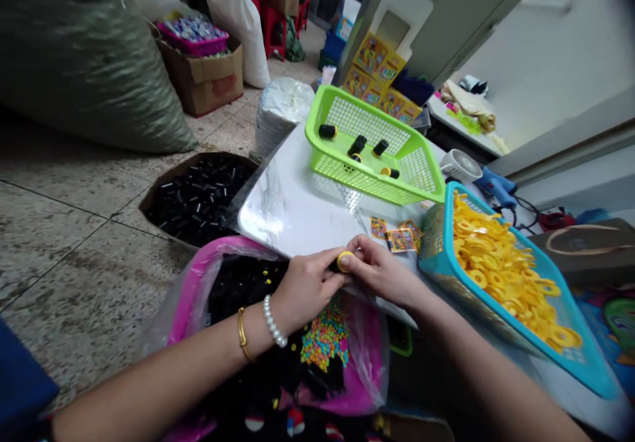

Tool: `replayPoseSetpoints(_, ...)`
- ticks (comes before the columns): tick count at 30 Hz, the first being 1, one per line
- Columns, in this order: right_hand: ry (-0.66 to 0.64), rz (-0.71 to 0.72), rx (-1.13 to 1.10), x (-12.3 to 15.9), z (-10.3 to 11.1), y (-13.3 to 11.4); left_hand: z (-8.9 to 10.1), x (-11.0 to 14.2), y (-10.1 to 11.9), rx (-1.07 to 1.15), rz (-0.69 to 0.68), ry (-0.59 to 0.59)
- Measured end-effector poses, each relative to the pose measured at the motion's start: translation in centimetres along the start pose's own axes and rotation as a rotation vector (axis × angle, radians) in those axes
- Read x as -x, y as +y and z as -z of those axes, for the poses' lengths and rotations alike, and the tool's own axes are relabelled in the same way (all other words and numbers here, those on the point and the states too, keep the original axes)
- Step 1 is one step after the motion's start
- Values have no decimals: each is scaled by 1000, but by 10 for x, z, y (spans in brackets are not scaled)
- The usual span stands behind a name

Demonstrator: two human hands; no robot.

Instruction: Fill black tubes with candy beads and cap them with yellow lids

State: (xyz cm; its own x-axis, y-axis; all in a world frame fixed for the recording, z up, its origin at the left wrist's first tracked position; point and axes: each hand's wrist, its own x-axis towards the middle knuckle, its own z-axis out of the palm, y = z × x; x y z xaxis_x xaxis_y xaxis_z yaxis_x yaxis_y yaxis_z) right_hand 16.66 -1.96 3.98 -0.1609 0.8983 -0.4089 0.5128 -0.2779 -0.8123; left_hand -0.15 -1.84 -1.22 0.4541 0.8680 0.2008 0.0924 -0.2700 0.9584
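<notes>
At the near edge of the white marbled table (278, 200), in the head view, a small black plastic cylinder with a round yellow cap (344, 261) between both hands; dark body held in the closed fingers of the left hand (306, 290), yellow cap pinched by the right hand (380, 271), thumb against it; a white pearl bracelet (272, 323) and a thin gold bangle (242, 334) around the left wrist.

Below the hands, a bright pink plastic basket (186, 300) lined with clear film; black pieces inside, plus a heap of tiny multicoloured beads (325, 337); just beside it on the speckled floor, a wide brown-rimmed container of glossy black plastic pieces (198, 194).

Beyond the hands, on the table, a lime-green perforated plastic basket (342, 172) with several yellow-ended black cylinders (357, 145) lying or standing inside; nearer the right hand, a few small orange printed packets (401, 239); to the right of these, a turquoise plastic basket (449, 230) full of flat yellow ring-shaped pieces (496, 250); near its far end, a small white fan (461, 165).

Farther back, stacked yellow printed boxes (380, 61); to the left, a big grey-green woven sack (89, 65), with a magenta tray (203, 46) on a brown cardboard box (213, 85) behind it.
</notes>
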Motion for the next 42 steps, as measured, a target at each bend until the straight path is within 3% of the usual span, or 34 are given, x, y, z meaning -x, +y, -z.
replayPoseSetpoints(3, -56, -77, -145, 1, 9, -3, 3, 0, 3, 76, 42, -37)
replayPoseSetpoints(6, -3, -74, -220, 0, 16, -9, 6, 0, 8, 130, 93, -77)
replayPoseSetpoints(10, -98, -25, -191, 0, 8, -11, 9, -3, 9, 278, 197, -108)
replayPoseSetpoints(13, -132, 23, -269, -3, 0, -8, 10, -10, 5, 438, 370, -159)
replayPoseSetpoints(16, -161, 67, -283, -6, 3, -7, 10, -13, 7, 545, 470, -67)
replayPoseSetpoints(18, -143, 82, -275, -6, 15, -12, 9, -11, 13, 568, 422, 57)
replayPoseSetpoints(21, 91, 183, -224, -4, 50, -34, 10, -3, 21, 430, 287, 98)
replayPoseSetpoints(24, 472, 341, -159, -1, 96, -61, 12, 8, 22, 95, 111, -81)
replayPoseSetpoints(27, 629, 379, 54, 11, 128, -68, 13, 21, 8, -167, -84, -259)
replayPoseSetpoints(29, 703, 373, 211, 33, 129, -60, 13, 30, -6, -306, -150, -346)
replayPoseSetpoints(31, 840, 381, 334, 63, 112, -43, 14, 37, -19, -453, -193, -440)
replayPoseSetpoints(33, 829, 359, 375, 89, 78, -15, 13, 42, -27, -590, -230, -557)
replayPoseSetpoints(36, 370, 296, 278, 101, 7, 37, 10, 41, -32, -684, -223, -685)
replayPoseSetpoints(38, 207, 231, 238, 89, -41, 71, 8, 37, -33, -645, -141, -616)
replayPoseSetpoints(40, 195, 179, 253, 70, -80, 96, 6, 33, -36, -568, -51, -484)
replayPoseSetpoints(42, 179, 198, 298, 53, -104, 112, 5, 31, -37, -513, -9, -408)
